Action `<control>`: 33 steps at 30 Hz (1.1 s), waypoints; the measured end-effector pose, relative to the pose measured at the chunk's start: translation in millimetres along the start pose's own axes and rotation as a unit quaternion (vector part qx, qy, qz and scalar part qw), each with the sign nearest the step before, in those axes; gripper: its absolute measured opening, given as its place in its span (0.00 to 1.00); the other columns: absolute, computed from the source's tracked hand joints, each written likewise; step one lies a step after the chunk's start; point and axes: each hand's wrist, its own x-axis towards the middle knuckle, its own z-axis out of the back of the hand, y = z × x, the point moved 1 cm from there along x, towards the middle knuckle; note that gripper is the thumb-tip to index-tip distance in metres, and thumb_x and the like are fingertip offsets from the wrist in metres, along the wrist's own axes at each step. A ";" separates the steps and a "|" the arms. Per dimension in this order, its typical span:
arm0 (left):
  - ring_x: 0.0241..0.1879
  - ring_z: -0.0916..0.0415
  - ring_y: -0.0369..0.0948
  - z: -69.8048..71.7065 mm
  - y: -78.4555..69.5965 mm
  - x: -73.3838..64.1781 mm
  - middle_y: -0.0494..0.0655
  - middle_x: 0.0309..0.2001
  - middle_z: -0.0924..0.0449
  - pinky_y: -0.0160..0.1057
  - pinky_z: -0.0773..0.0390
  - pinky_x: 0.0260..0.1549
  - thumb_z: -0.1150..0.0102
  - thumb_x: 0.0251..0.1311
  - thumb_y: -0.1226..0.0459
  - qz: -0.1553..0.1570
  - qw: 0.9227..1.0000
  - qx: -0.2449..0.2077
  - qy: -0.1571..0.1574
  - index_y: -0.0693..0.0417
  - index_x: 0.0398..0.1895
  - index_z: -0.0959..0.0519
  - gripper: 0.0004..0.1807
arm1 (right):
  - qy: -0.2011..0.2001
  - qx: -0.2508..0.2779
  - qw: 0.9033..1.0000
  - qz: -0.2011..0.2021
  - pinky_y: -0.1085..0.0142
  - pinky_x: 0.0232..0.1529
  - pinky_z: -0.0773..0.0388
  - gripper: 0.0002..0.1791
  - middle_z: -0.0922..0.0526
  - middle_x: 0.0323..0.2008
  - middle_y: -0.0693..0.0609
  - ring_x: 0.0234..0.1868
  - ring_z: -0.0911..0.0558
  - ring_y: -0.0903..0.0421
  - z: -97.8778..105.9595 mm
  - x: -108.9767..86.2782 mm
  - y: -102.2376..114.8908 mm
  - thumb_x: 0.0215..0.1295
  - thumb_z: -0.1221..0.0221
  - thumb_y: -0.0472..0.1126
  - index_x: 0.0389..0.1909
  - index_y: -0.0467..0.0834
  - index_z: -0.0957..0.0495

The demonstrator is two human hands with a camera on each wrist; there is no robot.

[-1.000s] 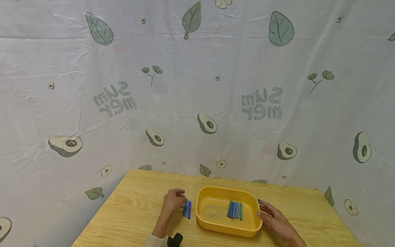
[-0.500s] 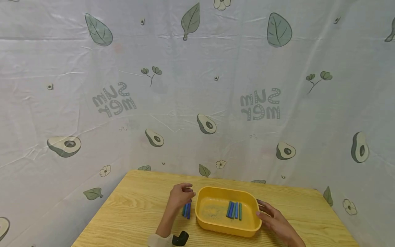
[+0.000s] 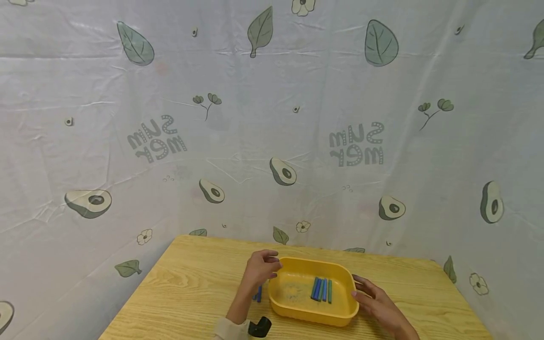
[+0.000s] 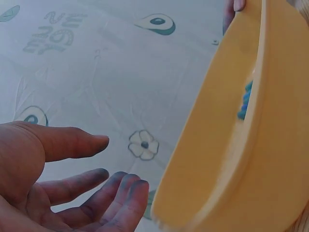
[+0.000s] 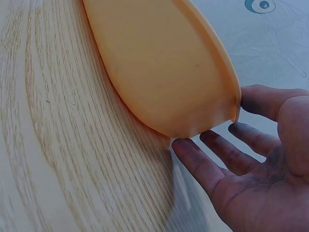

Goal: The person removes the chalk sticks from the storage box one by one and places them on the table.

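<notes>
My left hand [image 3: 260,268] hovers over the left rim of the yellow plastic tray [image 3: 306,315], its thumb and fingers spread apart and holding nothing. Dark smudges mark its fingertips in the left wrist view. My right hand [image 5: 260,159] holds the tray's right end, thumb over the rim and fingertips against the outer wall. Several blue and green sticks [image 3: 321,289], looking like chalk pastels, lie side by side inside the tray. Left of it, more blue sticks [image 3: 259,294] lie on the table, partly hidden by my left hand and wrist.
The light wooden table [image 3: 187,278] extends on both sides of the tray. A pale curtain [image 3: 238,141] printed with leaves and avocados hangs behind it. Dusty smears [image 3: 293,290] mark the left part of the tray floor. A black device [image 3: 260,327] sits at my left wrist.
My left hand has moved right and slightly up from the sticks on the table to above the tray's left rim. My right hand stays at the tray's right end.
</notes>
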 end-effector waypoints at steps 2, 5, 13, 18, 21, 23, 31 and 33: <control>0.50 0.12 0.60 -4.1 -0.7 0.3 0.61 0.50 0.16 0.51 0.09 0.45 0.31 0.66 0.70 -0.004 1.000 -0.001 0.006 0.70 0.65 0.20 0.25 | -0.002 0.000 1.000 -0.001 0.51 0.64 0.15 0.44 0.50 0.80 0.18 0.72 0.22 0.35 0.1 -0.1 -0.6 0.86 0.48 0.47 0.84 0.27 0.60; 0.51 0.13 0.62 -9.9 -1.6 1.1 0.61 0.50 0.15 0.52 0.09 0.45 0.31 0.66 0.69 -0.007 1.000 -0.001 0.013 0.70 0.64 0.20 0.24 | -0.002 -0.001 1.000 0.001 0.51 0.64 0.15 0.44 0.50 0.79 0.18 0.72 0.22 0.34 0.6 0.2 -1.5 0.86 0.47 0.47 0.84 0.27 0.59; 0.52 0.13 0.61 -22.9 0.8 5.1 0.61 0.50 0.15 0.54 0.10 0.48 0.32 0.67 0.68 0.007 0.999 -0.019 0.035 0.71 0.66 0.21 0.25 | -0.007 -0.010 1.000 0.000 0.50 0.63 0.15 0.44 0.48 0.79 0.18 0.71 0.22 0.34 0.4 0.1 -1.0 0.86 0.47 0.47 0.84 0.27 0.58; 0.51 0.13 0.60 -31.9 3.8 7.9 0.61 0.50 0.13 0.55 0.10 0.48 0.31 0.66 0.70 0.017 0.999 -0.019 0.043 0.73 0.66 0.21 0.26 | -0.004 -0.007 1.000 0.000 0.51 0.64 0.15 0.44 0.49 0.79 0.19 0.72 0.22 0.34 0.4 -0.3 -0.5 0.86 0.47 0.47 0.85 0.28 0.58; 0.51 0.13 0.62 -37.2 5.1 8.6 0.62 0.50 0.13 0.57 0.11 0.50 0.31 0.66 0.70 0.018 0.999 -0.014 0.048 0.73 0.65 0.21 0.26 | -0.002 -0.004 1.000 0.000 0.51 0.64 0.15 0.44 0.49 0.80 0.19 0.72 0.22 0.34 0.9 -0.2 -0.2 0.86 0.47 0.47 0.85 0.28 0.58; 0.53 0.14 0.63 -40.5 5.8 9.0 0.63 0.51 0.13 0.59 0.12 0.52 0.32 0.66 0.70 0.020 0.998 -0.017 0.053 0.74 0.65 0.22 0.26 | -0.004 -0.005 1.000 -0.001 0.51 0.64 0.15 0.44 0.49 0.80 0.19 0.72 0.22 0.35 1.0 -0.1 0.0 0.86 0.47 0.47 0.85 0.28 0.58; 0.55 0.15 0.62 -52.8 9.2 13.4 0.62 0.53 0.12 0.62 0.15 0.57 0.33 0.67 0.67 0.031 0.996 -0.005 0.079 0.73 0.64 0.20 0.25 | -0.006 -0.003 1.000 -0.003 0.50 0.64 0.15 0.44 0.48 0.79 0.19 0.71 0.21 0.36 0.5 0.2 0.7 0.86 0.47 0.48 0.84 0.28 0.57; 0.56 0.15 0.64 -55.7 9.5 15.1 0.62 0.53 0.12 0.64 0.16 0.58 0.33 0.68 0.67 0.039 0.995 -0.006 0.087 0.74 0.64 0.20 0.25 | -0.006 -0.001 1.000 -0.002 0.50 0.64 0.15 0.44 0.48 0.79 0.19 0.71 0.21 0.36 -0.1 -0.2 1.2 0.86 0.47 0.48 0.84 0.28 0.57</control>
